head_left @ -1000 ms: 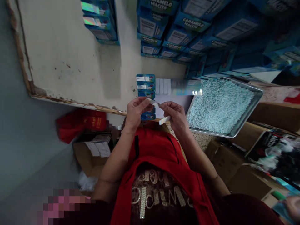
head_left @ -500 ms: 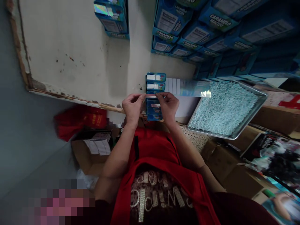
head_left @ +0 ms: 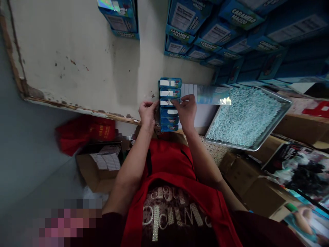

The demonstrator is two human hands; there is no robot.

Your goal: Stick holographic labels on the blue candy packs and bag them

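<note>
Several small blue boxes (head_left: pixel 169 112) stand in a column near the table's front edge, some with white and shiny strips on top. At the left end of the third box from the back, my left hand (head_left: pixel 147 112) has its thumb and forefinger together; what lies between the tips is too small to make out. A white label strip (head_left: pixel 164 102) lies along that box's top. My right hand (head_left: pixel 188 111) touches the right part of this box with a digit, its other fingers apart from it and bent.
White strips and a clear shiny sheet (head_left: pixel 210 95) lie right of the boxes. A metal tray (head_left: pixel 253 150) holds many pale blue pieces. Blue cartons (head_left: pixel 205 44) are stacked at the back right; another carton (head_left: pixel 120 20) stands back left. An open cardboard box (head_left: pixel 102 176) sits below, left.
The strip that both hands held stretched over the third box now lies on its top. My right hand's fingers have spread apart, and my left hand has shifted slightly right.
</note>
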